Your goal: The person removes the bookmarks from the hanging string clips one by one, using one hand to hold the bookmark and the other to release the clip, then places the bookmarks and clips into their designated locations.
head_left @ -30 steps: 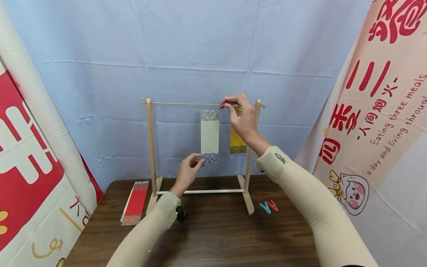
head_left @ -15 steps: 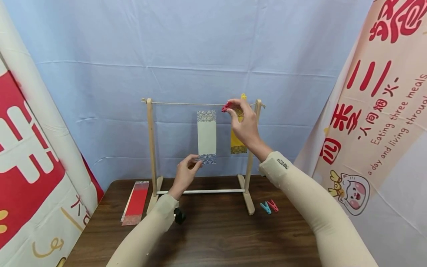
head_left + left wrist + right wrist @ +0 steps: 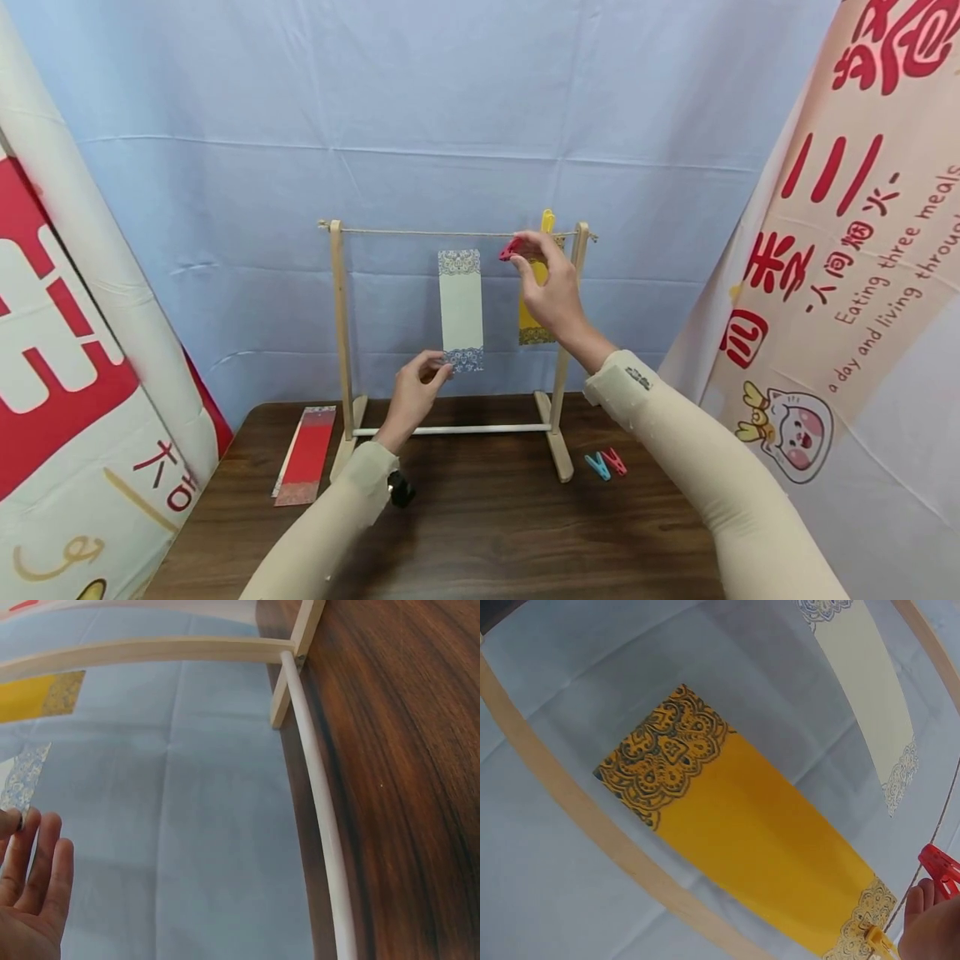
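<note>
My left hand (image 3: pixel 417 387) pinches the lower left corner of a white paper strip (image 3: pixel 461 312) with blue lace-patterned ends, holding it upright. Its top edge is a little below the string (image 3: pixel 427 232) of a wooden rack. In the left wrist view the thumb and a finger meet at the strip's patterned end (image 3: pixel 26 776). My right hand (image 3: pixel 552 287) pinches a red clothespin (image 3: pixel 510 248), right of the white strip and close to the string. Behind that hand, a yellow patterned strip (image 3: pixel 757 840) hangs from the string by a yellow clothespin (image 3: pixel 547 221).
The rack's wooden posts (image 3: pixel 340 333) stand on the dark table (image 3: pixel 480 525), joined low down by a white bar (image 3: pixel 480 430). Red and pale strips (image 3: pixel 306 458) lie at the left. A blue clothespin (image 3: pixel 597 466) and a pink-red clothespin (image 3: pixel 614 462) lie at the right.
My left hand has moved the white strip left and slightly down. My right hand, with the red clothespin, has shifted slightly right and down from the string, uncovering the yellow clothespin.
</note>
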A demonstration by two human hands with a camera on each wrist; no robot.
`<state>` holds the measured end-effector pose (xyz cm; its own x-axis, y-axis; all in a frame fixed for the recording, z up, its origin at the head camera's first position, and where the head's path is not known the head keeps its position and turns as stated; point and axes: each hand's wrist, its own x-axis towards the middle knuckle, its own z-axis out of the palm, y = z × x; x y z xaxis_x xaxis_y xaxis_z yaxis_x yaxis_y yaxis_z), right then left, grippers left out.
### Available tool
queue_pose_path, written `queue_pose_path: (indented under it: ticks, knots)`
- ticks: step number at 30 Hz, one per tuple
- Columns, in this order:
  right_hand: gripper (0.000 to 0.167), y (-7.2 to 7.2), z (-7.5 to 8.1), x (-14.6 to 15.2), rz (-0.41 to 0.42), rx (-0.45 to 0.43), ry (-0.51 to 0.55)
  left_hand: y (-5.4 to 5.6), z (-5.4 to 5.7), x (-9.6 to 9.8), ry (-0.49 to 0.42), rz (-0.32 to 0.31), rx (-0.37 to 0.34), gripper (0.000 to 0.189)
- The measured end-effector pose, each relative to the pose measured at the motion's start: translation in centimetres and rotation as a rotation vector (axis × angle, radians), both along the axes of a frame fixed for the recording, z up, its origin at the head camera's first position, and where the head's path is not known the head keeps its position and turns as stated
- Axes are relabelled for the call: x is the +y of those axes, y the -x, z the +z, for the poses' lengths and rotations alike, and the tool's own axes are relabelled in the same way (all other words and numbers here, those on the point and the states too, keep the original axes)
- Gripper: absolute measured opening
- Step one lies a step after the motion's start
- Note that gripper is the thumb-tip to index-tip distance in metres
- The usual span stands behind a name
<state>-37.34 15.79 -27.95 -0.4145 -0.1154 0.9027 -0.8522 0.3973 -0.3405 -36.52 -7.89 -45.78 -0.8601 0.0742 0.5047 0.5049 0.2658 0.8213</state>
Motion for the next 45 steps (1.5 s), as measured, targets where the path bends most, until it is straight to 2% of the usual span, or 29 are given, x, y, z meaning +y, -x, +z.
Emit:
queue_pose_path:
  ticks: [11, 15, 22, 25, 29, 32, 36, 45]
  knots:
    - [0.036, 0.0, -1.3, 0.9, -0.018, 0.007, 0.01, 0.0, -0.7, -0.4, -0.008, 0.029, 0.037, 0.022]
    - [0.036, 0.0, -1.7, 1.3, -0.002, -0.003, 0.014, 0.0, -0.9, -0.5, -0.014, 0.031, 0.036, 0.023]
    - [0.037, 0.0, -2.2, 1.4, -0.03, -0.006, 0.016, -0.2, -1.3, -0.8, -0.013, 0.036, 0.025, 0.025]
    - [0.038, -0.7, -2.3, 1.2, -0.026, -0.013, 0.027, -0.2, -1.5, -0.9, -0.006, 0.038, 0.023, 0.025]
    - [0.037, -2.6, -2.0, 0.7, -0.025, -0.018, 0.03, -0.4, -1.8, -1.0, -0.019, 0.027, -0.005, 0.026]
    - [0.038, -2.2, -2.7, 1.3, -0.034, -0.03, 0.006, -0.5, -2.0, -1.1, -0.03, 0.03, -0.019, 0.025]
    - [0.038, -0.5, -4.1, 2.4, -0.038, -0.041, -0.015, -0.7, -2.3, -1.2, -0.029, 0.042, -0.008, 0.024]
    - [0.041, -0.4, -4.9, 2.3, -0.023, -0.025, 0.02, -0.8, -2.3, -1.5, -0.053, 0.037, 0.006, 0.025]
